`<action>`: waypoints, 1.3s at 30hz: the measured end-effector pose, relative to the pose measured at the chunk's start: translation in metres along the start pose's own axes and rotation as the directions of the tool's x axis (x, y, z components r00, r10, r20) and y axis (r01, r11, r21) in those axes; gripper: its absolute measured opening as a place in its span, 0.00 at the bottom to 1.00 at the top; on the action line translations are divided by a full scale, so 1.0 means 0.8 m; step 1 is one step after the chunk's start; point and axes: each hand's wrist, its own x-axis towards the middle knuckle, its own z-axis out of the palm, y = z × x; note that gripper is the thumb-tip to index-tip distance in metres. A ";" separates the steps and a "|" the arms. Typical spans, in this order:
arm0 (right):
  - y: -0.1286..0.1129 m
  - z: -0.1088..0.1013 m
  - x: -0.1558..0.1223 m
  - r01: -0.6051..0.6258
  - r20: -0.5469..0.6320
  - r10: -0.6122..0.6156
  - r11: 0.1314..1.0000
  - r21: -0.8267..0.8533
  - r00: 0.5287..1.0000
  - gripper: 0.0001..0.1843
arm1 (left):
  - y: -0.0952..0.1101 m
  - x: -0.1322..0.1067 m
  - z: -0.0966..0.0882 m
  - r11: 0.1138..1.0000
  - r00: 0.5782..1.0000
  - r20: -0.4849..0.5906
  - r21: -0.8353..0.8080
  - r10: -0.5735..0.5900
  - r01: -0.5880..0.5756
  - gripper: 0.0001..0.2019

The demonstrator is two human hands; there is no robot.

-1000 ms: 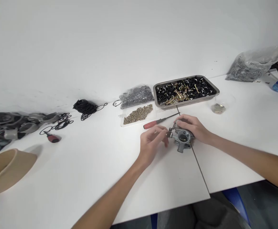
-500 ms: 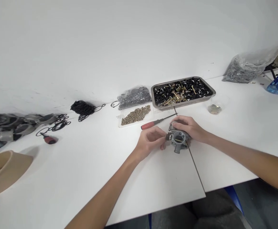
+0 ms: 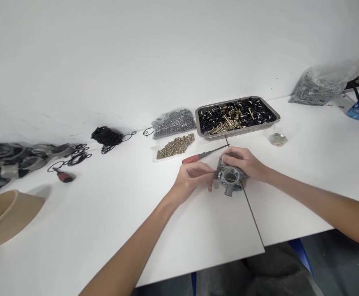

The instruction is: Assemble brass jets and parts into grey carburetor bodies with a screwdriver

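A grey metal carburetor (image 3: pixel 229 176) rests on the white table, its round bore facing up toward me. My right hand (image 3: pixel 242 163) grips its far right side, thumb and fingers wrapped over the body. From the left, my left hand (image 3: pixel 194 181) pinches a small dark knob-like fitting (image 3: pixel 217 175) on the carburetor's side between thumb and forefinger. Just beyond my hands lies a screwdriver (image 3: pixel 194 158) with a red handle, its shaft pointing right. My fingers partly hide the fitting and the carburetor's far side.
Behind stand a metal tray (image 3: pixel 238 135) of black clamps and brass-coloured screws, a shallow clear tray (image 3: pixel 159 159) of small brass pieces, and a bag of grey balls (image 3: pixel 173 123). Left are black rubber rings (image 3: pixel 106 137), a second screwdriver (image 3: pixel 65 176) and a beige container (image 3: pixel 19 218).
The fingers of my left hand have shifted slightly around the dark fitting. My right hand keeps its hold on the carburetor, and the whole view has moved a little.
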 end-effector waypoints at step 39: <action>-0.001 -0.007 0.003 0.017 0.040 -0.014 0.998 -0.061 0.999 0.14 | 0.002 0.001 -0.010 0.994 0.999 -0.016 0.104 -0.034 0.036 0.09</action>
